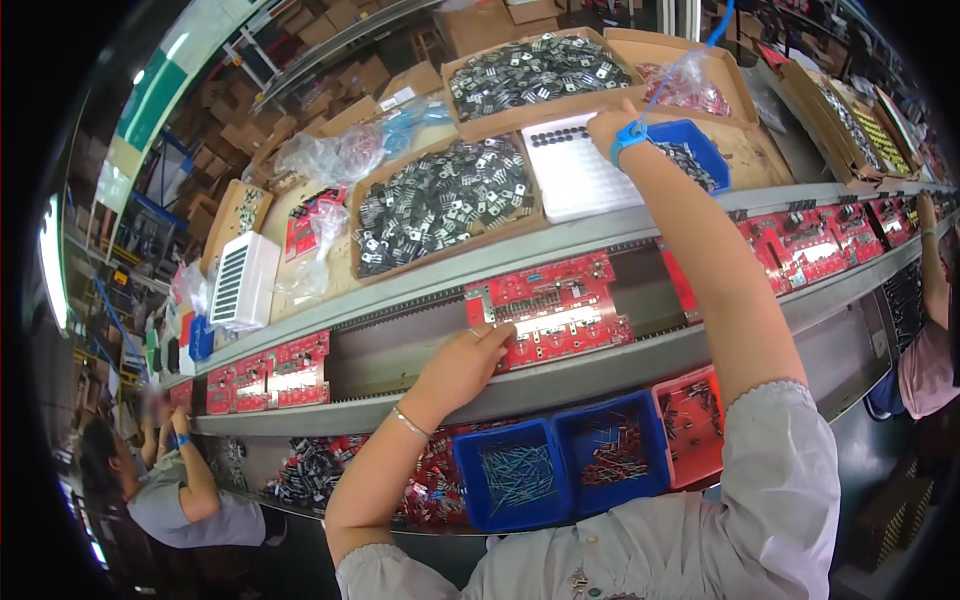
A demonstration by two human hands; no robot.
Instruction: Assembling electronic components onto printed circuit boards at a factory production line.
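Observation:
A red circuit board (pixel 550 305) lies on the grey conveyor rail (pixel 560 375) in front of me. My left hand (pixel 465 365) rests on the board's lower left corner, fingers curled against its edge. My right hand (pixel 608 122) reaches far up over the shelf, between a white perforated tray (pixel 575 180) and a blue bin (pixel 700 150) of small dark parts. A blue wrist strap with a cord circles that wrist. The fingers are hidden behind the hand, so I cannot see what they hold.
Cardboard boxes of black-and-silver components (pixel 440 200) (pixel 535 70) fill the shelf. Blue bins (pixel 515 475) (pixel 615 450) and a red bin (pixel 690 420) sit below the rail. More red boards (pixel 265 375) (pixel 810 240) line the conveyor. Other workers sit at left (pixel 170 480) and right (pixel 930 350).

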